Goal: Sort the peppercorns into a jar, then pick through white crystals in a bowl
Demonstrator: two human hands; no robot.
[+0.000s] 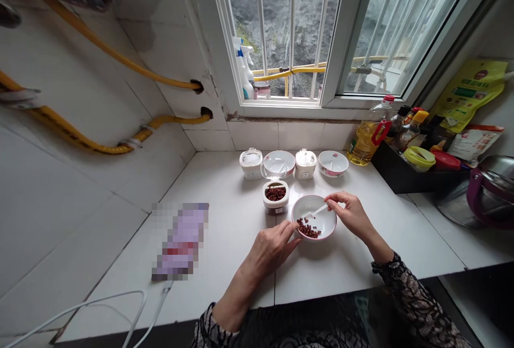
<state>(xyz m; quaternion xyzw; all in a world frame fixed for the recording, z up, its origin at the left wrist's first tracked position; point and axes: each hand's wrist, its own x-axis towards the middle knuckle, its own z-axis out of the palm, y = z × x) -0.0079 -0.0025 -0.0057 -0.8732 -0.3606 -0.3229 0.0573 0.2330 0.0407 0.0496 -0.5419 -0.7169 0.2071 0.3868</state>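
Note:
A white bowl with a pink rim (331, 225) sits on the tiled counter, and small dark red-brown grains (308, 229) lie in its near left part. My right hand (350, 214) is closed on the handle of a small white spoon (320, 210), whose tip dips into the bowl. My left hand (275, 243) rests against the bowl's left rim, its fingers bent around the edge and thumb below. Just behind the left hand stands an open spice jar (276, 209) with a raised clear lid, filled with the same kind of grains.
Two white lidded jars (251, 165) and two floral bowls (333, 164) line the back wall. An oil bottle (363, 139) and a black rack (395, 168) of condiments stand right, near a steel pot (461, 198). A blurred purple object (182, 241) with a white cable lies left.

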